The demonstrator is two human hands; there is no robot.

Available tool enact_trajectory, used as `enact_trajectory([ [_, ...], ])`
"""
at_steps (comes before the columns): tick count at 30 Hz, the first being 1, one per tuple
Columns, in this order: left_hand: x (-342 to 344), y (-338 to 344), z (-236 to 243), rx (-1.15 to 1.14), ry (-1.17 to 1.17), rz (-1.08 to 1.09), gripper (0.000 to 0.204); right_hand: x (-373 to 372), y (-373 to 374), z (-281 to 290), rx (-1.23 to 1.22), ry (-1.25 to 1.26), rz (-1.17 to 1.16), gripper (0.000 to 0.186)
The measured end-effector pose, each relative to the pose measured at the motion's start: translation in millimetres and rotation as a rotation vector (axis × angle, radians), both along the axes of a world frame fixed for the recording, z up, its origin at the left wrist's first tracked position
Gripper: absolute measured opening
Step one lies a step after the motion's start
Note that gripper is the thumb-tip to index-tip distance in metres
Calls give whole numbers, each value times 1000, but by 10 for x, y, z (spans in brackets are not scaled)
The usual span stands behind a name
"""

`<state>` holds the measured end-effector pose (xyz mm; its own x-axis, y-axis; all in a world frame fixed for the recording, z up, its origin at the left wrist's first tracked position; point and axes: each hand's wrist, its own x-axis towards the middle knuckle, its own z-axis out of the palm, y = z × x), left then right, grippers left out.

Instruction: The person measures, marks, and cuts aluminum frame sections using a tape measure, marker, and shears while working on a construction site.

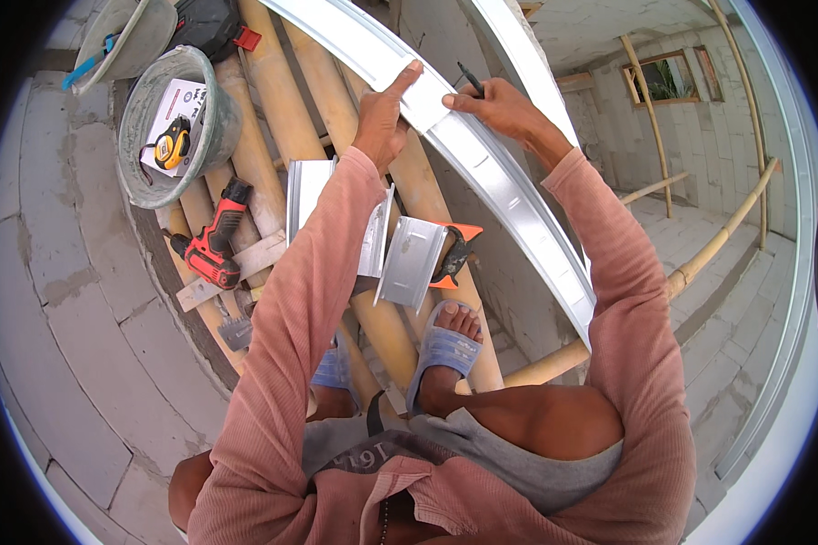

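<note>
A long silvery metal channel (504, 177) runs diagonally in front of me, curved by the lens. My left hand (384, 118) grips its near edge, thumb on top, beside a smoother section that looks like a short piece laid over it; the fingers underneath are partly hidden. In my right hand (502, 107) is a dark pen or marker (470, 79), pointing up and away, while the thumb touches the channel's top. Short cut channel pieces (411, 263) lie on the bamboo below my hands. Beside them sits an orange tool with a black handle (453, 257).
Bamboo poles (291, 100) form the platform under my sandalled feet. At left are a red cordless drill (216, 238), a grey bucket (134, 182) containing a yellow tape measure (172, 143) and a white box, and a black case (211, 27). Right of the channel, a room opens lower down.
</note>
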<state>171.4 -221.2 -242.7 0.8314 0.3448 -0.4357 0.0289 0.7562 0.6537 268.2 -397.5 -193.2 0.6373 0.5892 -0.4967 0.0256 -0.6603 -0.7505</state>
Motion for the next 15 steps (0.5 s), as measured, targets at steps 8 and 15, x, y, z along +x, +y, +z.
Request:
enact_trajectory([
  [8,-99,-7,-48,-328,-263,-28,72,-68,-7,23,33,-120,84,55],
  [15,-58,-29,-73,-324,-348,-103,65,-347,-126,349,-47,-186,116,80],
])
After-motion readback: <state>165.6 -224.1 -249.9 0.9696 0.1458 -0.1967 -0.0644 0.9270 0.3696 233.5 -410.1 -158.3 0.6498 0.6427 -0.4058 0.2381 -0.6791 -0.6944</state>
